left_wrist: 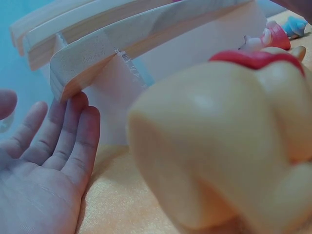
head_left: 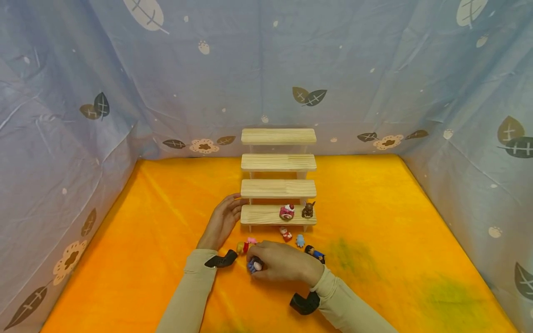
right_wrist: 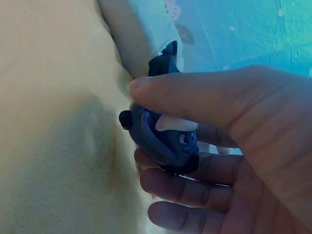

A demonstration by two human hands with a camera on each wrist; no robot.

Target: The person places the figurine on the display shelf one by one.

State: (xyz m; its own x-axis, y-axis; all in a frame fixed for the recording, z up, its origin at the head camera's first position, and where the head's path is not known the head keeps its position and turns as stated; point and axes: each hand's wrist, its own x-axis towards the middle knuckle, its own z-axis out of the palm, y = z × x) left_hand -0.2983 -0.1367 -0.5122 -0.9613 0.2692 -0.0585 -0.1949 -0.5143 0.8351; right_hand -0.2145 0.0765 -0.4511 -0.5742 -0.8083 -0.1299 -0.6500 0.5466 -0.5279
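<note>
My right hand (head_left: 283,262) grips a small blue toy figurine (right_wrist: 163,139) with a whitish top, pinched between thumb and fingers above the cloth. At the left end of the lowest board of a wooden step shelf (head_left: 260,215), my left hand (head_left: 222,222) has its fingers extended. In the left wrist view its fingertips meet the board's corner. A yellow bear figurine in a red shirt (left_wrist: 195,136) lies near the left wrist. On the lowest board sit a pink figurine with a white top (head_left: 287,212) and a brown eared figurine (head_left: 307,210).
In front of the shelf lie a red-and-white figurine (head_left: 285,234), a light blue one (head_left: 300,240) and a dark-haired one in blue (head_left: 315,254). A small pink figurine (head_left: 251,240) is beside the bear. Patterned curtains (head_left: 266,69) surround the orange cloth (head_left: 395,231).
</note>
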